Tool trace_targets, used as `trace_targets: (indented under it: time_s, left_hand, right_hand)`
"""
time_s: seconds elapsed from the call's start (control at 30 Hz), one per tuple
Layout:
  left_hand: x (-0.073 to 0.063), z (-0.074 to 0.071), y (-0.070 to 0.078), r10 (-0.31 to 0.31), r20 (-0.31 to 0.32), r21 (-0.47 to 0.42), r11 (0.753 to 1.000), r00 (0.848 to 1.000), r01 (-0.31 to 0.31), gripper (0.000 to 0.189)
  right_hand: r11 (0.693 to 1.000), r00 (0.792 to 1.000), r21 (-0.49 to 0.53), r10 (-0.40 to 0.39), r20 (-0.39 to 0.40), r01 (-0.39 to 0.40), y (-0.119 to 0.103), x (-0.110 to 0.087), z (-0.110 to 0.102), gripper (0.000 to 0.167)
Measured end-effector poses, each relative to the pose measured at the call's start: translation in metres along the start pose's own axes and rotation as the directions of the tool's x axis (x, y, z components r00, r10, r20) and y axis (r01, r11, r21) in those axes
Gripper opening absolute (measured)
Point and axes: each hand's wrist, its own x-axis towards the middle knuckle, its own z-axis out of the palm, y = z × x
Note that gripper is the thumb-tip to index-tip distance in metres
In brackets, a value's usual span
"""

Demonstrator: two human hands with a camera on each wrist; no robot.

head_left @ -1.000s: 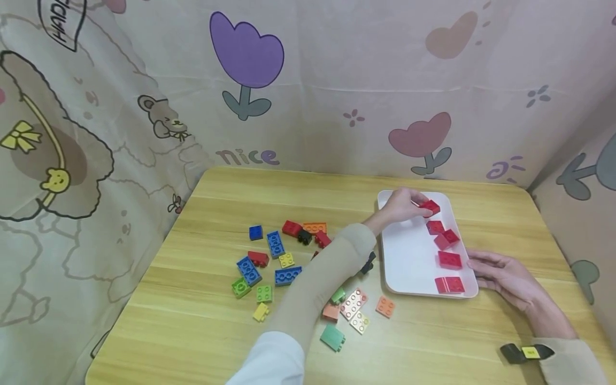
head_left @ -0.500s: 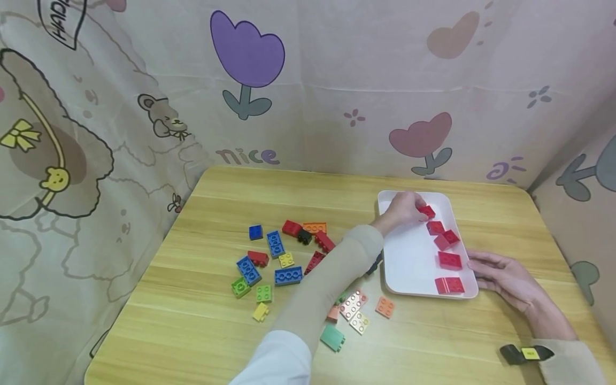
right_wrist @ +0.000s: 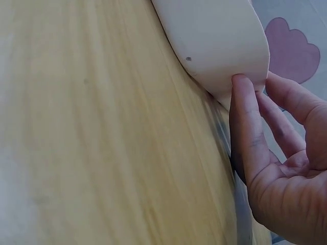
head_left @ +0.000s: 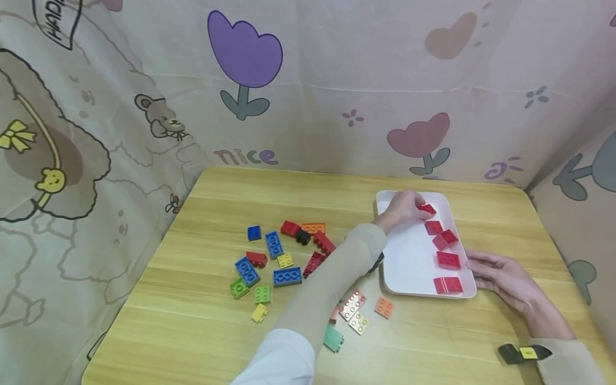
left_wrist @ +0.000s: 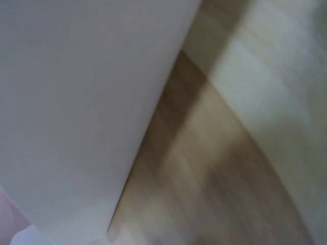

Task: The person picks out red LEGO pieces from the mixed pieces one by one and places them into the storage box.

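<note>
In the head view my left hand (head_left: 403, 207) reaches across the white tray (head_left: 406, 267) and pinches a red toy brick (head_left: 427, 209) near the tray's far end. Fingers cover part of that brick. Several more red bricks (head_left: 448, 261) line the tray's right side below it. My right hand (head_left: 500, 275) is at the tray's right edge; in the right wrist view its fairly straight fingers (right_wrist: 244, 102) touch the tray's outer wall (right_wrist: 219, 46). The left wrist view shows a pale surface (left_wrist: 87, 102) beside wood, with neither the left hand nor its brick visible.
Left of the tray lie loose bricks: blue (head_left: 287, 276), red (head_left: 256, 259), yellow (head_left: 285, 260), light green (head_left: 262, 294) and orange (head_left: 384, 307). The left forearm (head_left: 332, 289) hides some of them. A printed curtain (head_left: 317, 128) hangs behind the wooden table (head_left: 192, 321).
My left hand has shifted slightly with the pinched red brick, left and down toward the row of red bricks, and has stayed nearly still since. The right hand keeps its place at the tray.
</note>
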Motion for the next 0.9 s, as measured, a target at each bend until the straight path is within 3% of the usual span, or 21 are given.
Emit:
trace_targets:
  time_s: [0.2,0.4,0.63,0.9]
  left_hand:
    - [-0.003,-0.002,0.003,-0.026,0.006,-0.061,0.998,1.0,0.026,0.042]
    - [-0.007,-0.01,0.007,0.006,0.01,-0.044,0.999,1.0,-0.005,0.047]
    - [-0.017,-0.03,0.011,0.076,0.036,0.001,0.997,0.996,-0.076,0.051]
    - [-0.034,-0.062,0.014,0.126,0.04,-0.083,0.989,0.991,-0.122,0.054]
  right_hand:
    - [1.0,1.0,0.0,-0.006,0.011,0.006,-0.001,0.0,0.0,0.04]
    - [1.0,1.0,-0.014,0.004,-0.002,-0.004,-0.001,0.0,-0.001,0.039]
    - [1.0,1.0,-0.015,0.004,-0.005,-0.004,-0.001,0.0,-0.001,0.039]
    - [1.0,1.0,-0.025,0.013,-0.006,-0.013,-0.002,-0.001,0.0,0.038]
